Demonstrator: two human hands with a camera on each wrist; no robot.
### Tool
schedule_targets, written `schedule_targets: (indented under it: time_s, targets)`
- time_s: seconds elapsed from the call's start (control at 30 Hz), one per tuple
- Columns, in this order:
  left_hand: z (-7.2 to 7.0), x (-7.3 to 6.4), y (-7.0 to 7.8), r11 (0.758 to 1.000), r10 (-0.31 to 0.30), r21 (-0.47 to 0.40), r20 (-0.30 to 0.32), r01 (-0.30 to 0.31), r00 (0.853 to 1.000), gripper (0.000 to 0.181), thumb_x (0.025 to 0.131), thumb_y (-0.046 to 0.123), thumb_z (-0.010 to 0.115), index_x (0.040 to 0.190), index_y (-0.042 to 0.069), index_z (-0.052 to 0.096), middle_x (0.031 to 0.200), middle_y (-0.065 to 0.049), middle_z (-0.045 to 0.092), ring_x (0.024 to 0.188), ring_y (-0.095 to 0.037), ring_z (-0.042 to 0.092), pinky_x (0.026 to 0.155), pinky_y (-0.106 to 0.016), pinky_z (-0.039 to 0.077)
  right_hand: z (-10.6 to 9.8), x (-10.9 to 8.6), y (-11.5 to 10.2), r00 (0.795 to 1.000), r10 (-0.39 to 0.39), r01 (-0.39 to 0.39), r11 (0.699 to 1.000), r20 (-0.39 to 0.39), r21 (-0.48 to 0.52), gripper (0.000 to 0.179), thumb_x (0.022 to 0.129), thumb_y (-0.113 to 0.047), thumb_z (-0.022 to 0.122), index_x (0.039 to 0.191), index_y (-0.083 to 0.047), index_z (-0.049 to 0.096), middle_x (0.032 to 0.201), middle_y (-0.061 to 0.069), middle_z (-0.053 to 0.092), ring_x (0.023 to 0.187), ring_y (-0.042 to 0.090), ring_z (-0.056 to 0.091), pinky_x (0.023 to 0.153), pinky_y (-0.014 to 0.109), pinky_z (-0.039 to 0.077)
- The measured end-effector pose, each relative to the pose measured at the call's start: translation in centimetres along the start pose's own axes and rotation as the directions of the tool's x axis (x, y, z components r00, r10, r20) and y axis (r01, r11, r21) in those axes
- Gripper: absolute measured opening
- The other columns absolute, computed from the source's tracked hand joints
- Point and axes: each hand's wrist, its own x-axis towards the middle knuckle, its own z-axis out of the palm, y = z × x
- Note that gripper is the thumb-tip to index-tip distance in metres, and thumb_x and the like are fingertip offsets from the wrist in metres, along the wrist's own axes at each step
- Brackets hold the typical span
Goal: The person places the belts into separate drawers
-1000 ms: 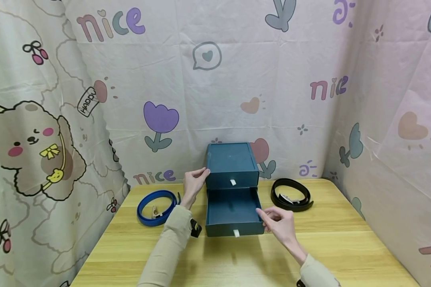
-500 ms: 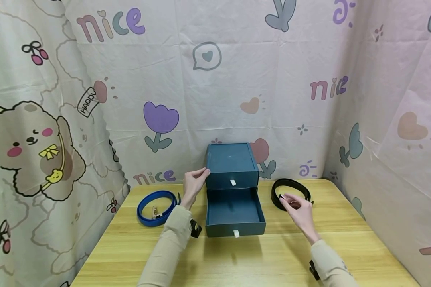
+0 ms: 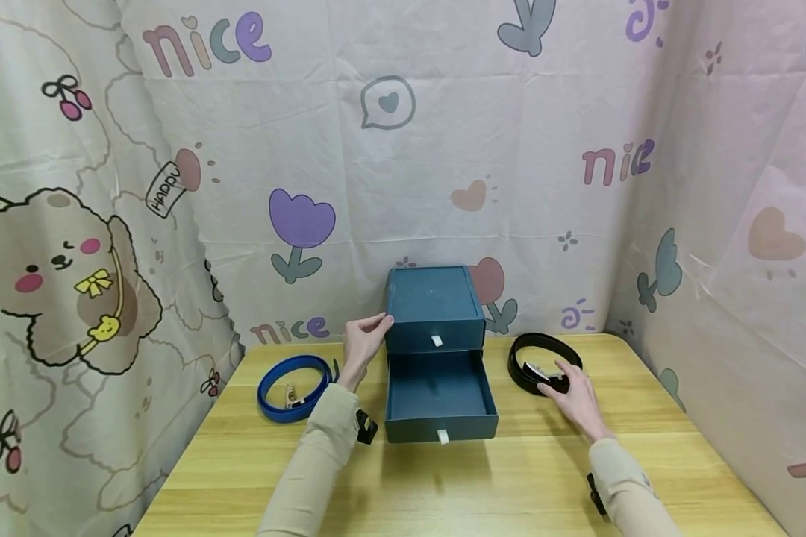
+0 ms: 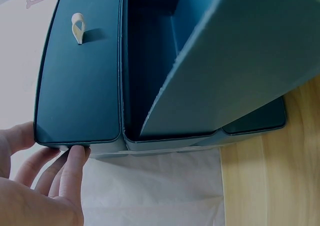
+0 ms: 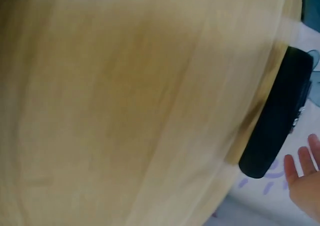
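A dark blue two-tier drawer box (image 3: 433, 294) stands at the table's back, its lower drawer (image 3: 436, 429) pulled out with nothing visible inside. At the box's upper left front corner, my left hand (image 3: 365, 344) grips the edge; the left wrist view shows the thumb on one side of the corner and the fingers (image 4: 72, 173) along the side wall. My right hand (image 3: 578, 399) is over the near right side of a coiled black belt (image 3: 544, 341) with a silver buckle. In the right wrist view its fingers are spread, apart from the belt (image 5: 277, 116).
Left of the box lies a coiled blue belt (image 3: 269, 406) with a gold-coloured buckle. Both drawers have small white pull tabs (image 3: 442, 436). Patterned cloth (image 3: 389, 186) hangs behind and at both sides of the wooden table (image 3: 443, 500).
My right hand has left the lower drawer's right front corner and moved right to the black belt, then lowered slightly over it. The left hand stays on the box corner.
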Motion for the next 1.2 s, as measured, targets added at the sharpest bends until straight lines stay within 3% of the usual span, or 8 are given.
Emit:
schedule_targets:
  time_s: [0.23,0.6,0.8,1.2]
  targets:
    - [0.1,-0.1,0.2,1.000,-0.001,-0.002,0.004,0.001,1.000,0.036,0.095,0.030,0.070,0.124,0.008,0.073,0.123,-0.016,0.073,0.091,-0.022,0.068,0.076,-0.026,0.056,-0.1,0.1,1.1,0.986,0.064,-0.054,0.996,0.152,-0.072,0.076,0.090,-0.027,0.074,0.144,0.014,0.041,0.147,0.043,0.037,0.136,0.061,0.031,0.114,0.070,0.026]
    - [0.1,-0.1,0.1,1.000,-0.011,-0.005,0.019,0.011,1.000,0.037,0.095,0.030,0.070,0.125,0.009,0.072,0.126,-0.016,0.072,0.105,-0.027,0.070,0.085,-0.031,0.059,-0.4,0.4,1.4,0.970,0.088,-0.069,0.993,0.224,-0.093,0.070,0.092,-0.026,0.071,0.139,0.018,0.043,0.145,0.045,0.038,0.136,0.062,0.030,0.114,0.069,0.026]
    - [0.0,-0.1,0.3,1.000,-0.011,0.001,0.011,0.011,1.000,0.037,0.096,0.031,0.069,0.125,0.008,0.072,0.125,-0.016,0.072,0.099,-0.027,0.069,0.076,-0.022,0.054,-0.3,0.5,1.1,0.974,0.038,-0.016,0.995,0.223,-0.098,0.062,0.090,-0.023,0.073,0.132,0.017,0.051,0.140,0.043,0.045,0.133,0.062,0.035,0.113,0.069,0.028]
    - [-0.1,0.1,0.2,1.000,-0.015,0.001,0.003,0.015,1.000,0.037,0.095,0.031,0.071,0.124,0.010,0.073,0.125,-0.015,0.072,0.099,-0.027,0.069,0.075,-0.021,0.054,0.2,0.4,1.9,0.974,-0.122,0.134,0.990,0.191,-0.051,0.043,0.081,-0.007,0.079,0.120,0.006,0.065,0.120,0.030,0.063,0.118,0.054,0.051,0.103,0.069,0.036]
